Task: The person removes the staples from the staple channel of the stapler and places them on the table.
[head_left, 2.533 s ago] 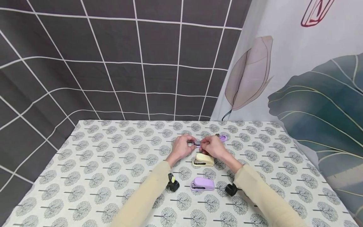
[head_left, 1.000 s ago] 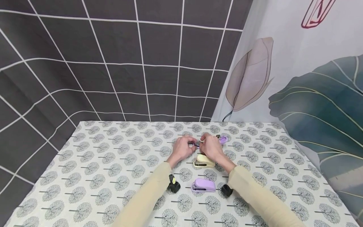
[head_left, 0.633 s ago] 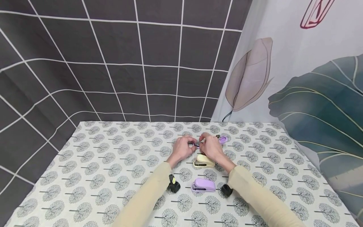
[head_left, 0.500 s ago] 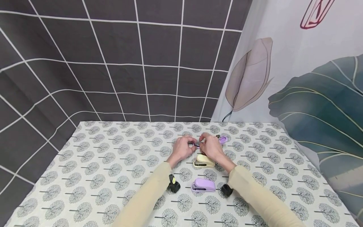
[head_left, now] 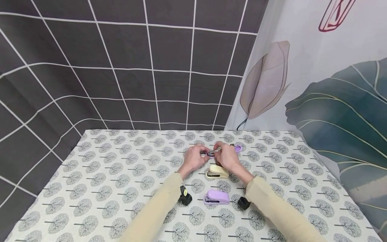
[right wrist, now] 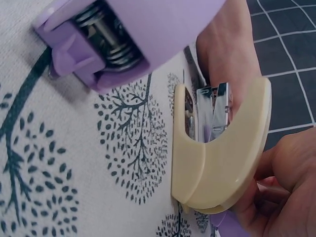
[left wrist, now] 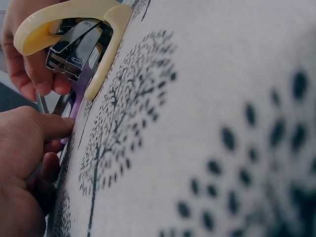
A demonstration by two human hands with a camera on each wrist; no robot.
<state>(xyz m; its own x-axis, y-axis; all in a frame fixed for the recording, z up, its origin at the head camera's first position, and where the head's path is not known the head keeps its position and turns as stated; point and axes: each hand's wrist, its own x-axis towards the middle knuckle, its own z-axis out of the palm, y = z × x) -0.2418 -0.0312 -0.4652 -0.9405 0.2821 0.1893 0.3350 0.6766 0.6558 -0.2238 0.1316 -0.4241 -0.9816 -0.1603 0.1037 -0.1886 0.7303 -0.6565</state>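
My left hand (head_left: 195,157) pinches the left end of a purple stapler (head_left: 238,149), which lies opened up at the far part of the table, its handle swung back to the right. From the other side, my right hand (head_left: 227,156) pinches at its silver metal part (head_left: 211,152) between the two hands. In the left wrist view, the left thumb (left wrist: 57,127) presses by the purple base and metal strips, partly hidden by fingers. Just nearer than the hands stands a cream stapler (head_left: 217,171), upright; in the right wrist view the cream stapler (right wrist: 222,163) blocks part of the work.
A second purple stapler (head_left: 216,197) sits nearer me, between my forearms, in line with the cream one. A tree-patterned cloth (head_left: 121,188) covers the table. A dark gridded curtain (head_left: 121,84) hangs behind, a leaf-print one (head_left: 266,80) at the right.
Since 2.5 s ago my right hand has turned, its fingers now higher over the metal part, and the forearm swung inward. In the last half second it shifted slightly right. My left hand stays put.
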